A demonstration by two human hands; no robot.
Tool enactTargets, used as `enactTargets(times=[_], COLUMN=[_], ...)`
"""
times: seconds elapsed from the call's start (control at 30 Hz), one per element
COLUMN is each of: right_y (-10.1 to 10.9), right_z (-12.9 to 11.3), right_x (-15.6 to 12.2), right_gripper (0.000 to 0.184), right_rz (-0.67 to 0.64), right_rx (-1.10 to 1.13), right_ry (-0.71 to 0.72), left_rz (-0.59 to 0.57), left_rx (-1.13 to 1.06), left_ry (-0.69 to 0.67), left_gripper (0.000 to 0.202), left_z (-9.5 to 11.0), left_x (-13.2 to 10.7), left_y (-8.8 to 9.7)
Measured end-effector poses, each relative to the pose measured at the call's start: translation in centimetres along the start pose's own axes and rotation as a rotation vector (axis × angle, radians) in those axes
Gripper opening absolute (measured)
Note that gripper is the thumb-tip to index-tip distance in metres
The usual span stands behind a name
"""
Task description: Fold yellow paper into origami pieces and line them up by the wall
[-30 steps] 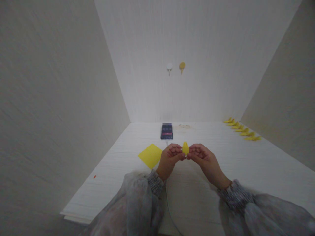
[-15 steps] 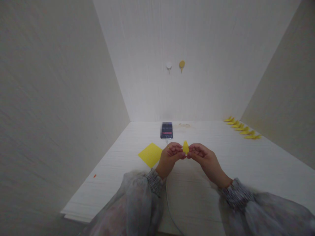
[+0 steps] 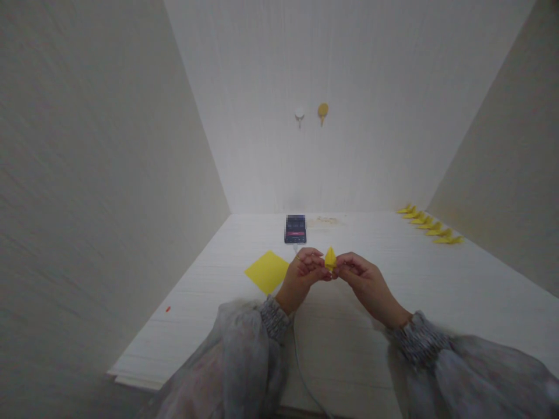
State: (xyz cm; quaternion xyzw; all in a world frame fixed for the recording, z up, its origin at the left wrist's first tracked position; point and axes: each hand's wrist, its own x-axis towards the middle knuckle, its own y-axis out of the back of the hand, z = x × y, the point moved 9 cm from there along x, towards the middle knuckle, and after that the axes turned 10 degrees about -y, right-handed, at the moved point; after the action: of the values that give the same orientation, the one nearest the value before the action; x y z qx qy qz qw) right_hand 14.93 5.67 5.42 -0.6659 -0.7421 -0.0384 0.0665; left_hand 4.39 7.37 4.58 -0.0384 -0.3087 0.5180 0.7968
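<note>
A small folded yellow paper piece (image 3: 331,257) is pinched between both hands above the middle of the white table (image 3: 437,291). My left hand (image 3: 302,276) grips its left side with fingertips closed, a ring showing on one finger. From the right, my right hand (image 3: 362,279) pinches the same piece. Grey gauzy sleeves cover both forearms. A flat yellow paper square (image 3: 267,271) lies on the table just left of my left hand.
A phone (image 3: 296,228) with a lit screen lies beyond the hands, its cable (image 3: 301,372) running toward me. Several folded yellow paper pieces (image 3: 430,230) line the far right. Two hooks (image 3: 311,113) hang on the back wall. A tiny red speck (image 3: 168,309) sits near the left edge.
The hands have lifted slightly and kept working the yellow piece, which now looks more pointed at the top. The view has shifted down a little.
</note>
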Motion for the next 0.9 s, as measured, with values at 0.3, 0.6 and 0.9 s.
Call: enactTargets(times=[0.3,0.6,0.9], right_y=[-0.1,-0.4,-0.8], right_z=[-0.4,-2.1,-3.1], right_x=[-0.1,-0.4,-0.8], right_gripper=[0.006,0.005,0.010], right_rz=[0.013,0.010,-0.024], right_rx=[-0.049,-0.194,-0.274], right_ry=[0.014,0.165,0.240], left_rz=[0.036,0.073,0.086], left_rx=[0.066,0.030,0.111], left_ry=[0.089,0.086,0.075], left_gripper=[0.013,0.010,0.018], left_z=[-0.7,-0.5,-0.5], left_x=[-0.3,-0.3,-0.1], left_y=[0.4,0.8,1.1])
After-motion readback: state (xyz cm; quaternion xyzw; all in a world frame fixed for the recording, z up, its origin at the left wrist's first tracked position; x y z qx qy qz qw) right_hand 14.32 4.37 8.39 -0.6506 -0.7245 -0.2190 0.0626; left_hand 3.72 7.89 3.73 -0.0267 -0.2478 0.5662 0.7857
